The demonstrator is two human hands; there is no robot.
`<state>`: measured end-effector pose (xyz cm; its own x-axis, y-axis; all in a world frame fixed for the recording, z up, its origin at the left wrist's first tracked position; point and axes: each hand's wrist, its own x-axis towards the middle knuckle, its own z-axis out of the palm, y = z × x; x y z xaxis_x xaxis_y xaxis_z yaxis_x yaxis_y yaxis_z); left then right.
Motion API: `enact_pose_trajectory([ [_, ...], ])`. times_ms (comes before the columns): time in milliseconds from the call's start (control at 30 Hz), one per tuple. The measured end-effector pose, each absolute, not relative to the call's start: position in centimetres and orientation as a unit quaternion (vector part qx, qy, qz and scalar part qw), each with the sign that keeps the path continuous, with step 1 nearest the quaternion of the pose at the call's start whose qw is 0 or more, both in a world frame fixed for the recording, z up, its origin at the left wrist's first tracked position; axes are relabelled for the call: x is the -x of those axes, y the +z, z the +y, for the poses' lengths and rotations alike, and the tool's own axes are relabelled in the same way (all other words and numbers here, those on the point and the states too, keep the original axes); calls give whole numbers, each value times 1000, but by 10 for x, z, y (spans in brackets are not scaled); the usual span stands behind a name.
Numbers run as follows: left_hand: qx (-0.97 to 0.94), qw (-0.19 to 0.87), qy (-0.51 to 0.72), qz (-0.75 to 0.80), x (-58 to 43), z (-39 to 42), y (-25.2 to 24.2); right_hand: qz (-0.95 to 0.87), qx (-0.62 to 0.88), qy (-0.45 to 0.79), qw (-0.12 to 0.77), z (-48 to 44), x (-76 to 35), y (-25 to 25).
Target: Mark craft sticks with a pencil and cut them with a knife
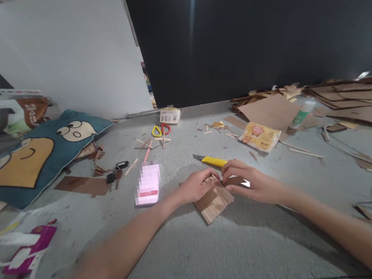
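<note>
A small brown cardboard piece (214, 204) with a ridged surface, like thin strips lying side by side, sits tilted on the grey table before me. Over its upper left part, my left hand (202, 184) curls its fingers and grips it. Against its upper right corner, my right hand (249, 182) has thumb and fingers drawn together; whatever lies between them is too small to make out. Just beyond both hands is a yellow utility knife (214, 161), its dark tip pointing left. The right hand's fingers are close to the knife's near end.
Left of my hands lies a phone (148, 184), with keys (113, 178) beyond it. Scissors (161, 129), a yellow packet (260, 136), a glue stick (302, 115) and cardboard sheets (363, 96) lie further back. A cushion (41, 155) and pink power strip (32, 251) occupy the left.
</note>
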<state>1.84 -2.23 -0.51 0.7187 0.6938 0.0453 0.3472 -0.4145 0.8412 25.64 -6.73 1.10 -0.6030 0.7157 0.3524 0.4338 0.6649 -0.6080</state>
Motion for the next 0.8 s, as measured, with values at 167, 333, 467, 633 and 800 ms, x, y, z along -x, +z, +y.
enact_pose_trajectory([
  [167, -816, 433, 203, 325, -19, -21, -9, -836, 378, 202, 344, -57, -255, -6],
  [333, -810, 442, 208, 325, -20, -21, -9, -840, 383, 193, 334, -54, -257, -15],
  [467, -803, 450, 221, 322, -20, -22, -8, -843, 383, 217, 309, -56, -255, -16],
  [633, -794, 463, 246, 306, -20, -22, -10, -826, 392, 272, 301, -57, -251, -17],
  [800, -774, 496, 258, 297, -21, -20, -15, -805, 407, 314, 295, -57, -250, -12],
])
